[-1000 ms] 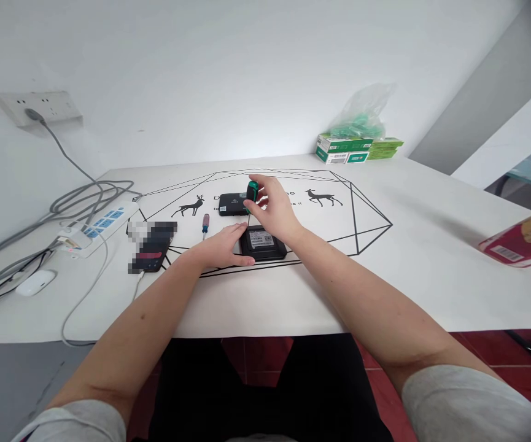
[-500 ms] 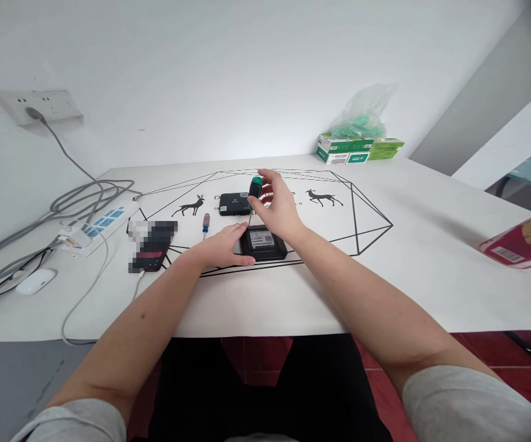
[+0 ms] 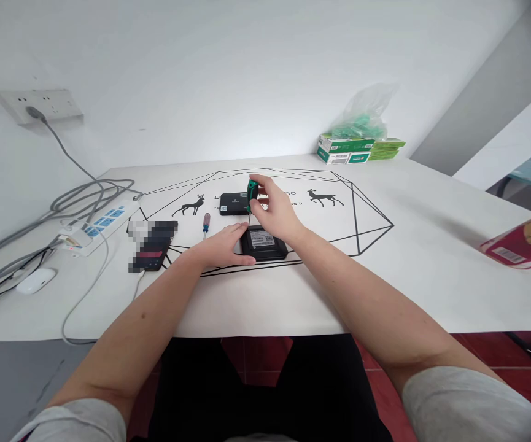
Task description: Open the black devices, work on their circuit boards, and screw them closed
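A small black box with a white label (image 3: 264, 242) lies on the white table (image 3: 385, 276). My left hand (image 3: 221, 247) rests against its left side, fingers curled on the edge. My right hand (image 3: 276, 210) pinches a green-handled screwdriver (image 3: 251, 191) upright, its thin shaft pointing down at the box's far left corner. A second black box (image 3: 232, 202) lies just behind. A red and blue screwdriver (image 3: 205, 224) lies to the left.
A dark phone (image 3: 152, 248), a white power strip (image 3: 94, 228) with grey cables and a white mouse (image 3: 35, 281) sit at the left. Green boxes with a plastic bag (image 3: 360, 144) stand at the back right. A red package (image 3: 520, 242) lies at the right edge.
My right hand's fingers opened and shifted on the green handle, then closed again, the handle tilting slightly. The left hand and the box stayed in place.
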